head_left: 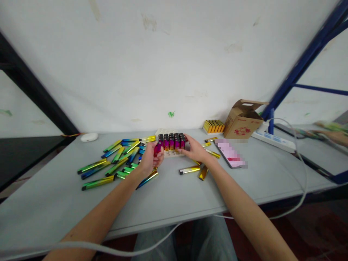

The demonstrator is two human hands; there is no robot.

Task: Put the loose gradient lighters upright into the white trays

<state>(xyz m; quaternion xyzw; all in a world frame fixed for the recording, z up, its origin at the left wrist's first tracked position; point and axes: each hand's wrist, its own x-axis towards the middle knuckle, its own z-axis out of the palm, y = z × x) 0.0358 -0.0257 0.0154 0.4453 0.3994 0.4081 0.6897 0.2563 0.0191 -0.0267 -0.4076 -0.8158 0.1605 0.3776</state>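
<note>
Several purple tubes with black tops (171, 142) stand upright in rows in a white holed tray (174, 154). At their left end, my left hand (149, 157) is closed around one purple-red tube (157, 148), partly covered by my fingers. My right hand (194, 149) curves round the right end of the group, thumb in front and fingers behind, touching the tubes there. Glossy green, blue and yellow flat sticks (118, 165) with dark ends lie scattered left of the tray. A few gold sticks (189, 170) lie near my right wrist.
Behind on the right are a tray of yellow-orange tubes (214, 126) and an open cardboard box (241, 121). A phone (230, 154) lies right of my hand, with a power strip (274, 140) beyond. A white case (89, 137) sits back left. A white cable (108, 247) crosses the front.
</note>
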